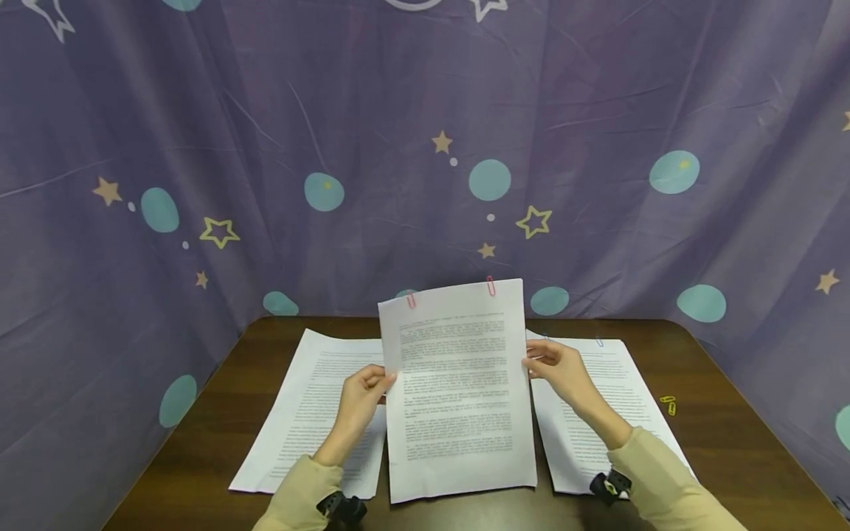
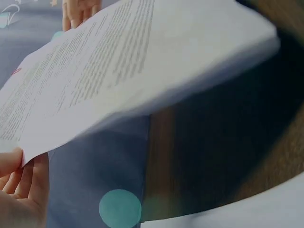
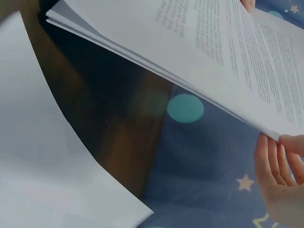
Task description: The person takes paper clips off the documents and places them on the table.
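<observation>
A stack of printed paper [image 1: 458,391] is held up off the table, its text side facing me. Two red paper clips, one at the left [image 1: 412,300] and one at the right [image 1: 491,286], sit on its top edge. My left hand [image 1: 364,394] pinches the left edge between thumb and fingers. On the opposite edge, my right hand [image 1: 561,370] pinches the sheets a little higher up. The right wrist view shows several layers along the edge of the stack [image 3: 190,52], with the thumb [image 3: 293,144] on the printed face and the fingers behind.
Left of the held stack lies another printed stack [image 1: 292,435]. A third stack [image 1: 617,413] with blue paper clips [image 1: 599,341] lies on the right. Yellow paper clips [image 1: 671,405] rest on the brown table [image 1: 750,472]. A patterned purple curtain [image 1: 398,96] hangs behind.
</observation>
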The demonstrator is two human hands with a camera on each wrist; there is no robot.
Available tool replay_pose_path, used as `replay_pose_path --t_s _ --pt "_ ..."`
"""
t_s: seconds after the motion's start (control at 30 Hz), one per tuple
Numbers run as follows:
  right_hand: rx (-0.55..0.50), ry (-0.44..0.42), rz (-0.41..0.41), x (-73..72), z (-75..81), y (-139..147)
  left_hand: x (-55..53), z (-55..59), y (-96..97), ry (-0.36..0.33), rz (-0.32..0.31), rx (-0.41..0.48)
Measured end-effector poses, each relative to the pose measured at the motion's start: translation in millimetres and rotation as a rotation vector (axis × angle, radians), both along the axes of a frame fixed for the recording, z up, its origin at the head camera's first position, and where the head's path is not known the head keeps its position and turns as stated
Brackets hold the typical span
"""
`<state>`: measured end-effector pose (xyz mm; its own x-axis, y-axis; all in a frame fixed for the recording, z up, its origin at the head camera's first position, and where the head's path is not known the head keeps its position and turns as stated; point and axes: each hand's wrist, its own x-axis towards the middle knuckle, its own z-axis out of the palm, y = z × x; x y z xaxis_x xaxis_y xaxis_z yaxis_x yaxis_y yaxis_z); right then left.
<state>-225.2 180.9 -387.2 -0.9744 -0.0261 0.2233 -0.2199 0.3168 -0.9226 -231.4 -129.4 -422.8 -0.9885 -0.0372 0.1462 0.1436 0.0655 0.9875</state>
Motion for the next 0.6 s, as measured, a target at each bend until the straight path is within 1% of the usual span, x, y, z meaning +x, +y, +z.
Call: replay_pose_path --t_s 0.1,0.2,0.33,0.43,0.5,0.6 --pt "0.063 0.068 0.043 -4.0 8.4 5.0 3.7 1.6 2.2 0.022 0.017 0.005" --pt "0.126 0.149 0.052 -8.2 21.3 8.0 5.7 2.9 3.5 0.034 0.032 0.013" --pt "0.242 0.221 0.029 -10.7 43.5 9.0 6.5 3.0 5.8 0.043 0.04 0.031" --pt "0.334 0.263 0.003 -9.7 60.5 7.2 6.5 2.6 7.6 0.051 0.045 0.043" --pt "0.374 0.309 -0.014 -8.9 70.4 4.7 6.7 2.3 8.7 0.054 0.049 0.049" --pt "0.405 0.404 -0.025 -8.5 82.6 -0.4 7.8 2.1 10.4 0.047 0.05 0.055"
